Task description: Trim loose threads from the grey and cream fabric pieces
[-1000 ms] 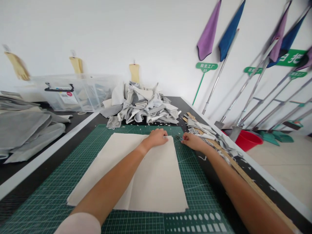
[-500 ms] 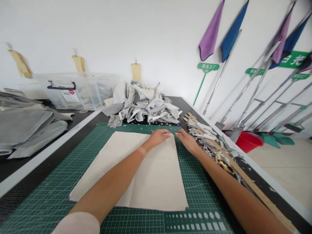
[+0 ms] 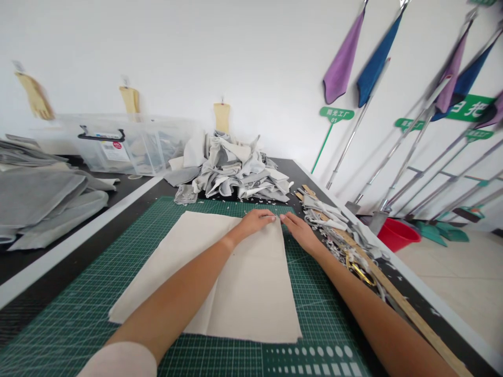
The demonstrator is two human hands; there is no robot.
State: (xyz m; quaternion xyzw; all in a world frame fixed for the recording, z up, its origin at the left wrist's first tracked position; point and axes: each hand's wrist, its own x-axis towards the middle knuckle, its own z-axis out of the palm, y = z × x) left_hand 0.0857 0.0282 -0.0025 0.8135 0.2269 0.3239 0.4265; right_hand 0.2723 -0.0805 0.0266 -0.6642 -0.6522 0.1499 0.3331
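Observation:
A cream cloth [image 3: 251,293] with a crease down its middle lies flat on the green cutting mat [image 3: 326,309]. My left hand [image 3: 255,221] is closed on the far right corner of this cloth, thumb and fingers pinched together. Just right of that corner, my right hand [image 3: 296,228] has its fingertips pressed together and almost meeting the left fingers. What sits between the right fingertips is too small and hidden to make out.
Beyond the mat rises a heap of grey and white cloth pieces [image 3: 236,165]. Scraps, a wooden strip [image 3: 387,283] and gold-handled scissors [image 3: 363,274] line the right side. Grey cloths [image 3: 43,199] are stacked left, near a clear plastic box [image 3: 145,152]. A red bucket [image 3: 398,234] stands on the floor.
My right hand has moved left to the cloth corner, closing the gap to my left hand. A small dark thing seen at its fingertips before is now hidden. My left hand keeps its pinch.

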